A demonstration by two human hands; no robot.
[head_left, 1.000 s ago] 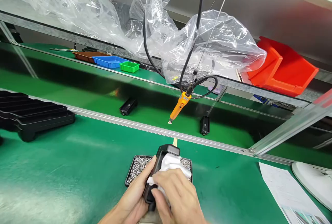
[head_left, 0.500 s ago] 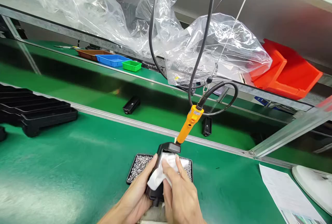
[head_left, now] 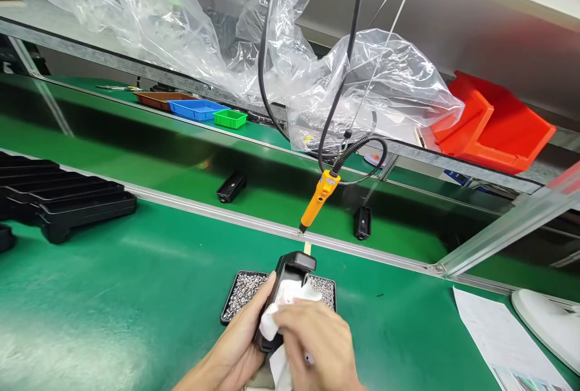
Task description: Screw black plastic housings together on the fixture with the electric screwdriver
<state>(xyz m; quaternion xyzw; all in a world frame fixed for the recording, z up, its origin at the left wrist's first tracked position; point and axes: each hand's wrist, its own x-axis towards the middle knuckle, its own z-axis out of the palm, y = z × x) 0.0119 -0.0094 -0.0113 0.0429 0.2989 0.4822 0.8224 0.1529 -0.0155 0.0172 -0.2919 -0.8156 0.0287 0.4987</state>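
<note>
Holding, left hand: clamped along the near-left flank of the case, probably to steady it, open side toward the right hand.
Right-hand grip: fingers together, clamped on the cloth, bunched perhaps to fit the hollow.
Case place: between both hands, tilted, partly hiding the tray of metal bits on the bench.
Driver: hanging nose down beyond the case, likely for easy reach.

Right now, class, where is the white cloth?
In the head view, the cloth is at the lower middle, in the right hand, against the black case in the left hand.
</note>
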